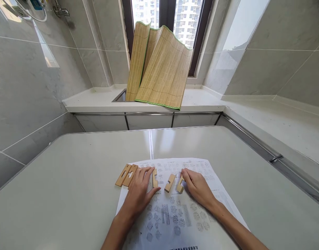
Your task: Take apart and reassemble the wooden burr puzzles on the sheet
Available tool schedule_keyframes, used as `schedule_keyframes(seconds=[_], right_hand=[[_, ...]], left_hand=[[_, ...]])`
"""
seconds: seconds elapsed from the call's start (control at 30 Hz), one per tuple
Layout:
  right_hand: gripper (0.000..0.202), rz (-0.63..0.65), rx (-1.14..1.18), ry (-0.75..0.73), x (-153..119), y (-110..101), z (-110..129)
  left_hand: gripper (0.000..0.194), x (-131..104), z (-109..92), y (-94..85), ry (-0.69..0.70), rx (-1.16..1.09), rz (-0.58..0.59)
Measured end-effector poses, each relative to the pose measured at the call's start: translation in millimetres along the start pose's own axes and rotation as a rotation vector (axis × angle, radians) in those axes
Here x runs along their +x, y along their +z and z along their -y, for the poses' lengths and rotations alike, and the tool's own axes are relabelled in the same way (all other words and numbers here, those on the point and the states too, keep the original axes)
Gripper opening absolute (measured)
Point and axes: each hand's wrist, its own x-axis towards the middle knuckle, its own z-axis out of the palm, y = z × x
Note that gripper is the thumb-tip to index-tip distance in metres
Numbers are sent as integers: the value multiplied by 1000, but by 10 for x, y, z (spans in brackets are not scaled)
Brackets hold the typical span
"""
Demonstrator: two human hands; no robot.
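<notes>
My left hand [140, 189] rests on the printed sheet, its thumb and index finger at the two ends of a small notched wooden block [154, 178]. My right hand [198, 187] pinches the upper end of another notched wooden block [179, 187], which leans on the paper. Between the hands lies a third notched block [170, 183], touched by neither. Left of my left hand are flat wooden pieces with slots; one slotted piece [123, 175] is at the outer side, and a second slotted piece [130, 176] overlaps it, partly beside my fingers.
The white instruction sheet [172, 208], printed with small diagrams, lies on a pale glossy table [71, 194]. Beyond the table's far edge runs a white ledge [97, 102], where a folded bamboo mat [164, 73] stands against the window. Tiled walls flank both sides.
</notes>
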Motion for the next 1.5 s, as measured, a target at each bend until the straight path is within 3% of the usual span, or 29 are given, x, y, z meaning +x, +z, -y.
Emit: schedule_keyframes(seconds=[0.23,0.43,0.77,1.17,1.33,1.5], right_hand=[[44,34,-220,-15,22,94,-45],[43,-18,-291,-28,14,167,-18],[41,-7,-192,-51,-27,169,84],[33,-20,-149,-50,-45,212,80],[35,-10,-126,-37,-42,217,64],[38,11,-98,-15,-45,210,69]], left_hand=[[69,2,-120,47,25,-88,126],[73,25,-230,175,57,-119,164],[84,25,-371,244,46,-207,193],[79,10,-404,247,85,-208,209],[86,10,-442,250,18,-146,228],[80,10,-505,225,8,-115,206]])
